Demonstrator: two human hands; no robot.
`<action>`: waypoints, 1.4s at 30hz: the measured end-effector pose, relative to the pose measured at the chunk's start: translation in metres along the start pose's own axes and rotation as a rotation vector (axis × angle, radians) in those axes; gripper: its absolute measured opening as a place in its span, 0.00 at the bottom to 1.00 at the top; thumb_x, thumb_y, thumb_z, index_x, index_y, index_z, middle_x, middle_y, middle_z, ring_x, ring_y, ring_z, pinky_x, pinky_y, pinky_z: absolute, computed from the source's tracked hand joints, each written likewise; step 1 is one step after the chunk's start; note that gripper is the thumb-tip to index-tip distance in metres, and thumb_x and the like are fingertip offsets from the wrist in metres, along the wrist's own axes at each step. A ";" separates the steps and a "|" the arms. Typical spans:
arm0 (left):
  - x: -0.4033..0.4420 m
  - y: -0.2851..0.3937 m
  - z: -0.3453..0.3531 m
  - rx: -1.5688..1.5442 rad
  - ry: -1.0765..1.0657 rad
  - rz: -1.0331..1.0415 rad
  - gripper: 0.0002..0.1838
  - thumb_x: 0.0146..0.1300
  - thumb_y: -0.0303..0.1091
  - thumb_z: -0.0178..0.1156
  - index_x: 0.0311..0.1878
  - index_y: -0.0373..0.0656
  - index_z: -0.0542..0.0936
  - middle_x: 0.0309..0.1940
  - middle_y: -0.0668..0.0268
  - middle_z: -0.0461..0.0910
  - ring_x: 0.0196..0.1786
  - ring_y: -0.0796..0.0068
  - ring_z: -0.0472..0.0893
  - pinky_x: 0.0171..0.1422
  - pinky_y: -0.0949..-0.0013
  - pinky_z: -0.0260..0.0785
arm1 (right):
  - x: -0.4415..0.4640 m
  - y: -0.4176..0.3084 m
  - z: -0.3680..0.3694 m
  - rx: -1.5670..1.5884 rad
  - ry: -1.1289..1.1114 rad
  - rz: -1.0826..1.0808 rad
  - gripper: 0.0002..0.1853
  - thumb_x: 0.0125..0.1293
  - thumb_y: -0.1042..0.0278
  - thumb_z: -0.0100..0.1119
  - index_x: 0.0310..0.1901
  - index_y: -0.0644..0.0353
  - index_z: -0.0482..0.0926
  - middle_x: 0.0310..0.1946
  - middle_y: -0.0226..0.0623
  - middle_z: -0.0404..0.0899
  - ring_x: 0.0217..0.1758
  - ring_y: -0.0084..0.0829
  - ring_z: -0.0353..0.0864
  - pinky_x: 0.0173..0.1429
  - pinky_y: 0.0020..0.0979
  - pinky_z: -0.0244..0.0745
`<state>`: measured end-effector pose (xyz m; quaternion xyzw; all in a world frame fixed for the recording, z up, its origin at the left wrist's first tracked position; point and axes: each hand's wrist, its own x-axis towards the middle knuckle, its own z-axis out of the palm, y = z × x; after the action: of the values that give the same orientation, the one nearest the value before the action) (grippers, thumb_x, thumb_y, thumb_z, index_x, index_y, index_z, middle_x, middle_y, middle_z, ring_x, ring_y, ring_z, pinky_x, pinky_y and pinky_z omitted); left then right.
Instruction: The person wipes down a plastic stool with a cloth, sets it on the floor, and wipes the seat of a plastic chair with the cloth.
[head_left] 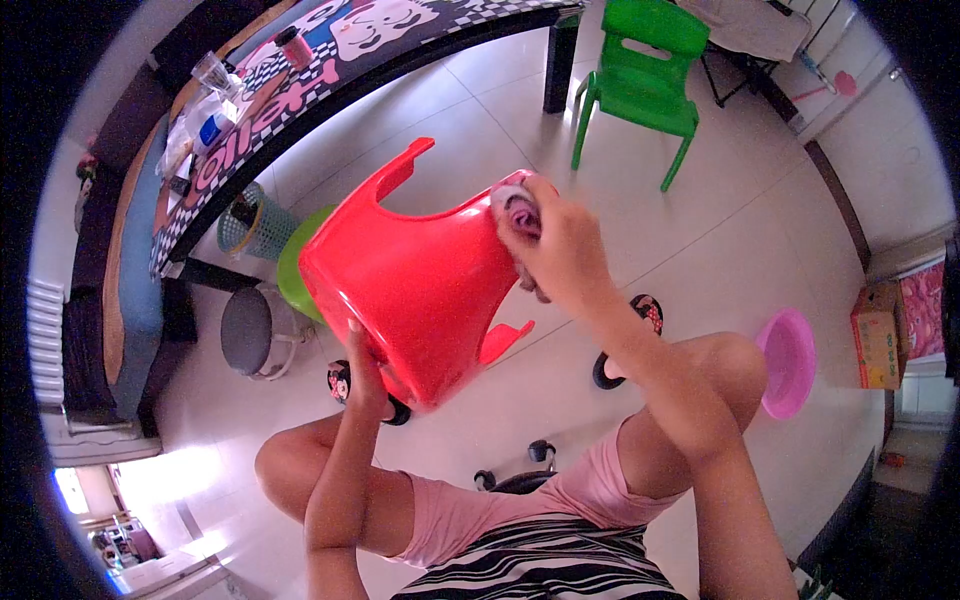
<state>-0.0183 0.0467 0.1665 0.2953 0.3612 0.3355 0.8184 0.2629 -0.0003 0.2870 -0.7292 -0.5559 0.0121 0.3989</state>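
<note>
A red plastic stool [410, 270] is held up tilted in front of me, its legs pointing away to the upper left and lower right. My left hand [365, 365] grips the stool's near lower edge, some fingers hidden behind it. My right hand [560, 240] is closed around a bunched greyish-purple cloth [518, 210], which presses against the stool's upper right edge. The fingertips of that hand curl below the cloth, near the stool's side.
A long table [400, 40] with a patterned cover, cups and bags stands at upper left. Beneath it are a mesh basket [262, 232], a green stool [292, 268] and a grey round stool [250, 330]. A green chair [650, 70], pink basin [788, 362] and cardboard box [880, 340] stand rightward.
</note>
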 end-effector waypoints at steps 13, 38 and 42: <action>0.002 -0.008 0.004 0.158 -0.033 -0.042 0.42 0.64 0.69 0.46 0.71 0.46 0.59 0.66 0.55 0.67 0.66 0.54 0.70 0.69 0.46 0.64 | -0.036 -0.042 0.011 0.297 -0.135 -0.222 0.18 0.52 0.65 0.69 0.41 0.60 0.72 0.30 0.47 0.78 0.34 0.48 0.82 0.36 0.39 0.76; 0.009 -0.010 -0.011 0.232 0.011 -0.082 0.48 0.59 0.75 0.46 0.71 0.47 0.60 0.65 0.55 0.68 0.64 0.53 0.72 0.68 0.48 0.64 | -0.009 -0.025 0.004 0.137 -0.098 -0.136 0.19 0.55 0.57 0.67 0.45 0.56 0.77 0.30 0.42 0.82 0.34 0.44 0.84 0.38 0.41 0.78; 0.005 -0.010 -0.010 0.266 0.026 -0.095 0.50 0.58 0.77 0.43 0.73 0.47 0.57 0.67 0.53 0.66 0.66 0.52 0.70 0.70 0.48 0.62 | -0.001 -0.009 0.003 0.039 -0.059 -0.068 0.19 0.56 0.55 0.67 0.45 0.56 0.78 0.32 0.45 0.83 0.36 0.46 0.84 0.39 0.41 0.79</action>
<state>-0.0203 0.0470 0.1518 0.3793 0.4266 0.2496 0.7822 0.2537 0.0016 0.2899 -0.7014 -0.5914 0.0309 0.3966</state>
